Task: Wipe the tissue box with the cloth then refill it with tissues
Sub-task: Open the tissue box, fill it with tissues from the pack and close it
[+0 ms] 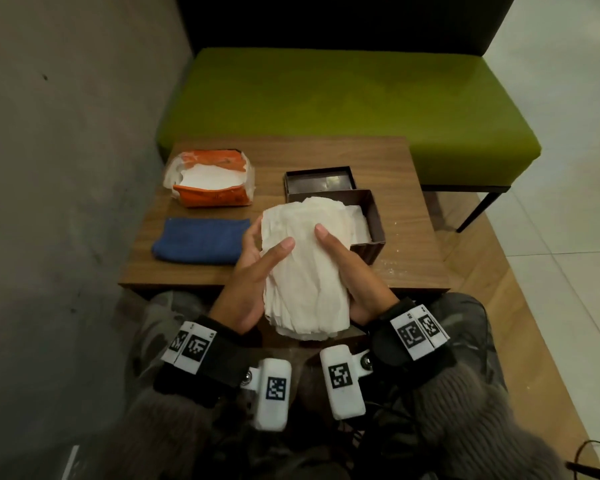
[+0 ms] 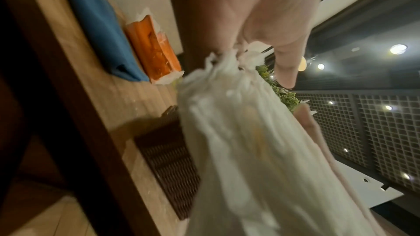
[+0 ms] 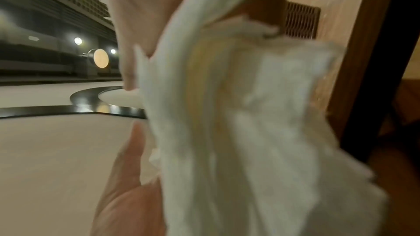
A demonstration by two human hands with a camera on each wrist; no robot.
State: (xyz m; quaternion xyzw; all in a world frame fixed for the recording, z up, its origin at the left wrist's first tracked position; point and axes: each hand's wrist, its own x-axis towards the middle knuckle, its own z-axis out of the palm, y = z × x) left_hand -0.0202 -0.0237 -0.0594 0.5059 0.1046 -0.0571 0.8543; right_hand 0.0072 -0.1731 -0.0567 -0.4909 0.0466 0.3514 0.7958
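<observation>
A thick stack of white tissues [image 1: 305,268] is held between both hands above the near edge of the wooden table [image 1: 409,251]. My left hand [image 1: 257,265] grips its left side with the thumb on top. My right hand [image 1: 347,268] grips its right side the same way. The stack [image 2: 250,150] fills both wrist views [image 3: 238,114]. Behind it the dark brown tissue box [image 1: 371,220] stands without its lid, with some white tissue inside. The folded blue cloth [image 1: 201,240] lies on the table's left, also seen in the left wrist view [image 2: 97,24].
An opened orange tissue pack [image 1: 212,178] with white tissues lies at the table's back left. The box's dark lid [image 1: 321,180] lies behind the box. A green bench [image 1: 343,98] stands beyond the table, a grey wall on the left.
</observation>
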